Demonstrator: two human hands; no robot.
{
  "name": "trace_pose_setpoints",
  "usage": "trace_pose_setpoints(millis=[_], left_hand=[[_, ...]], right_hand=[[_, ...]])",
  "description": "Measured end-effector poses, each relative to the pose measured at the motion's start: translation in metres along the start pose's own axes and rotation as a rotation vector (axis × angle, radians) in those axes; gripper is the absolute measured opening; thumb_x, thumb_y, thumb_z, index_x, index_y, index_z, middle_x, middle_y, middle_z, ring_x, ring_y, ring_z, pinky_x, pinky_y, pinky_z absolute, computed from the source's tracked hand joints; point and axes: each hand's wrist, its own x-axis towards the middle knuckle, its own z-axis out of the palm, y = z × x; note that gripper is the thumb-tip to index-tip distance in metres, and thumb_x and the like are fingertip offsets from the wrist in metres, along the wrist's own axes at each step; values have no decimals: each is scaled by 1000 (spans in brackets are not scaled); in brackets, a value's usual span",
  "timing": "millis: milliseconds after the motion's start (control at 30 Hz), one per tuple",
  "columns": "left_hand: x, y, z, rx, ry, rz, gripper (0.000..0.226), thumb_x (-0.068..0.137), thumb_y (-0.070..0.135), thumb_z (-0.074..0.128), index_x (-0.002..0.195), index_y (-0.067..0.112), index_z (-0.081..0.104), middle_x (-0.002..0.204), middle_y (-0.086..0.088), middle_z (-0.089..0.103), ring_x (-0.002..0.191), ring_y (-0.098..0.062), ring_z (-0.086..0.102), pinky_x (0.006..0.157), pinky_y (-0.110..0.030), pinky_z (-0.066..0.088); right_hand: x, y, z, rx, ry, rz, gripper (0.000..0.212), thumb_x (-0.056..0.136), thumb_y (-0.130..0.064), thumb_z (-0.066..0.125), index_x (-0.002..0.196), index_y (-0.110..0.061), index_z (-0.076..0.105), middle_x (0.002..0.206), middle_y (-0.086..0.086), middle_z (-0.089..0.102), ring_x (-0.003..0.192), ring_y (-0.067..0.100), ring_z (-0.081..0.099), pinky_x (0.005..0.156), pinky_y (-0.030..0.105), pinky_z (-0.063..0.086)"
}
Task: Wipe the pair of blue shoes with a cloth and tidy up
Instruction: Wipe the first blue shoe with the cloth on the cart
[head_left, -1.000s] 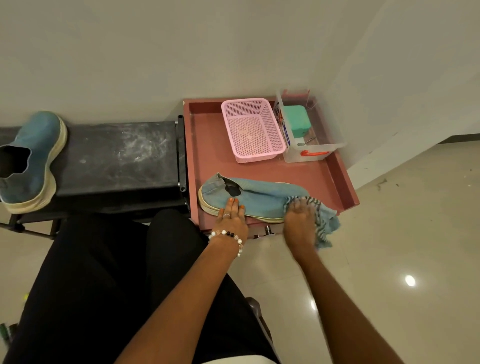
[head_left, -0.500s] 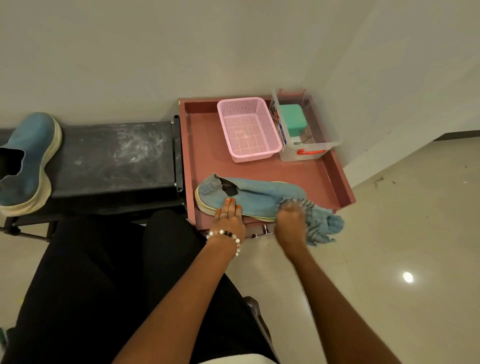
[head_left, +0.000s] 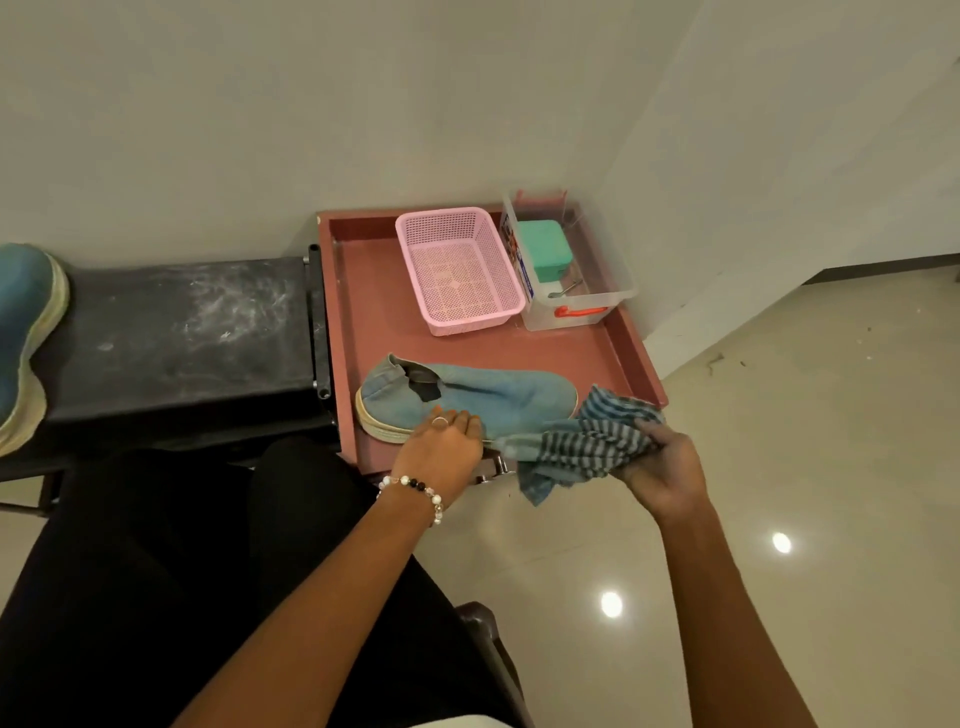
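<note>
Red tray (head_left: 613, 358): canvas blue shoe (head_left: 483, 397), striped cloth (head_left: 587, 444) bunched in right hand (head_left: 667, 467).

A blue shoe (head_left: 467, 397) lies on its side in the red tray (head_left: 631, 343), near the middle of the frame. The left hand (head_left: 441, 452) rests on the shoe's sole edge with its fingers lying fairly flat. It wears a bead bracelet (head_left: 415, 491). The right hand (head_left: 665, 467), to the right, grips a striped cloth (head_left: 576, 447). The cloth touches the toe of the shoe. Higher up in the tray sit a pink basket (head_left: 460, 270) and, just beside it, a clear box (head_left: 571, 265) with a green thing (head_left: 543, 249) inside. At the far left edge, the other blue shoe (head_left: 26, 338) sits on a black bench (head_left: 176, 332).
</note>
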Motion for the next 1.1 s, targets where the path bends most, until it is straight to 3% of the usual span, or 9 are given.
trace_pose_setpoints(millis=[67, 133, 233, 467, 533, 667, 800, 967, 1100], left_hand=[[4, 2, 10, -18, 36, 93, 50, 44, 6, 88, 91, 3, 73, 86, -11, 72, 79, -25, 70, 78, -35, 56], [7, 4, 12, -36, -17, 113, 47, 64, 5, 78, 110, -1, 67, 111, -18, 67, 103, -31, 65, 93, -37, 50], [10, 2, 19, -5, -168, 81, 54, 97, 3, 32, 148, -3, 17, 157, -22, 10, 146, -35, 11, 119, -42, 12], [15, 6, 25, 14, -312, -17, 58, 100, 6, 25, 150, 0, -4, 158, -19, -10, 146, -33, -7, 119, -43, 0], [18, 8, 25, -18, -313, -50, 57, 101, 9, 26, 150, 0, -1, 158, -19, -8, 146, -33, -6, 118, -44, -1], [16, 10, 26, -33, -340, -73, 56, 102, 12, 25, 150, 0, -1, 158, -19, -9, 146, -33, -6, 118, -44, -2], [18, 10, 25, -37, -375, -77, 57, 102, 13, 25, 150, 0, -3, 157, -19, -11, 146, -33, -8, 119, -44, -2], [17, 11, 21, -47, -386, -88, 58, 102, 13, 26, 150, -1, -3, 157, -20, -12, 146, -34, -9, 119, -45, -3], [15, 10, 18, -44, -401, -71, 60, 101, 9, 28, 150, -1, -5, 157, -20, -14, 146, -34, -11, 119, -44, -3]], right_hand=[[9, -8, -3, 50, 46, -61, 22, 88, -12, 46, 105, -11, 60, 108, 18, 65, 98, 33, 62, 87, 50, 50], [18, -13, 2, 54, 101, -170, 14, 94, -15, 46, 97, -12, 60, 103, 18, 62, 91, 32, 63, 79, 46, 52], [33, -10, 23, -160, 138, -397, 24, 86, -6, 64, 108, -7, 54, 96, 11, 63, 84, 28, 65, 68, 39, 55], [64, 87, 31, -1798, 255, -845, 41, 74, 2, 62, 114, 3, 57, 112, 22, 60, 106, 38, 55, 94, 47, 46], [59, 107, 27, -1811, 111, -960, 34, 71, 2, 44, 98, 5, 64, 99, 23, 64, 95, 40, 60, 86, 50, 50], [63, 70, 14, -1916, -241, -1013, 39, 49, -13, 75, 85, -3, 67, 86, 14, 64, 80, 34, 62, 70, 39, 53], [73, 39, 21, -1645, 160, -777, 15, 85, -17, 49, 95, -9, 58, 97, 7, 54, 91, 25, 50, 78, 39, 42], [55, 86, 36, -1806, -96, -942, 16, 66, -4, 60, 77, -2, 72, 73, 14, 63, 74, 33, 62, 64, 35, 51], [65, 55, 32, -1906, -141, -803, 21, 80, -3, 59, 96, -6, 71, 96, 13, 66, 92, 29, 58, 81, 33, 46]])
